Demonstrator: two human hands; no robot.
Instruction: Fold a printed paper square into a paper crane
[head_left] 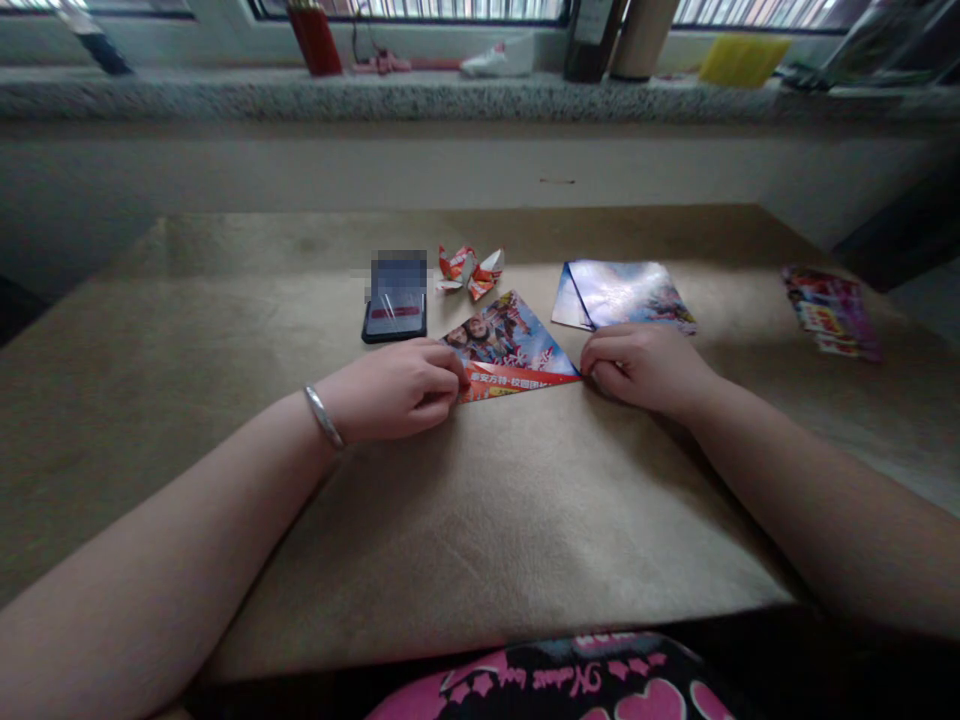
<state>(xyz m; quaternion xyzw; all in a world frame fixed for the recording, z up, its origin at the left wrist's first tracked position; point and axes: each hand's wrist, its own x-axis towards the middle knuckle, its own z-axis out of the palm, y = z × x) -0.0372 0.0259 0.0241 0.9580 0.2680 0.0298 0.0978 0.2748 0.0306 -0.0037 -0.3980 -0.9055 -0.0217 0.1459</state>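
- A pink-and-black garment (570,690) is seen nearest, at the table's (487,520) near edge.
- A folded paper triangle (510,350) lies mid-table, long edge running left-right, apex pointing far.
- Its left corner is pinched by the left hand (397,388), its right corner by the right hand (645,368).

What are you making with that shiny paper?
A person sits at a brown table folding a printed paper triangle. The left hand pinches its left corner and the right hand presses down its right corner, so the long folded edge lies flat. Just behind sits an already folded paper figure, a phone and more glossy sheets.
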